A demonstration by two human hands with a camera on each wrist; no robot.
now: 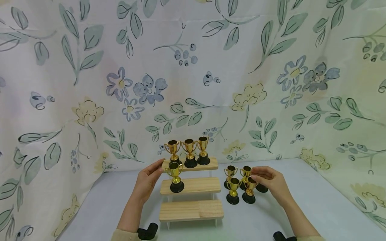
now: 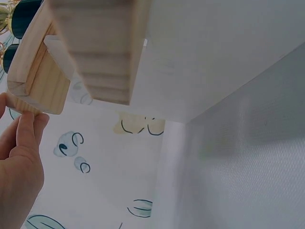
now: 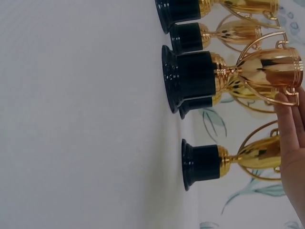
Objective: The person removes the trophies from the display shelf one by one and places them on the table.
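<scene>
A three-step wooden stand [image 1: 193, 210] stands mid-table. Its top step [image 1: 211, 163] carries three gold trophies [image 1: 189, 152] with black bases, and one more trophy [image 1: 176, 177] stands at the left of the middle step. My left hand [image 1: 157, 169] touches the left end of the top step with nearly straight fingers [image 2: 27, 125] against the wood [image 2: 35, 90]. To the right of the stand, several trophies [image 1: 233, 191] cluster on the table. My right hand [image 1: 255, 175] hovers over them. Its straight fingers [image 3: 291, 129] touch the handle of one cup [image 3: 267, 67] and hide part of another trophy [image 3: 206, 163].
A floral cloth [image 1: 193, 67] hangs behind and on both sides as a backdrop. The tabletop [image 1: 301, 207] is pale grey. Black wrist mounts [image 1: 147, 231] show at the bottom edge. The lowest step [image 1: 211, 214] of the stand bears nothing.
</scene>
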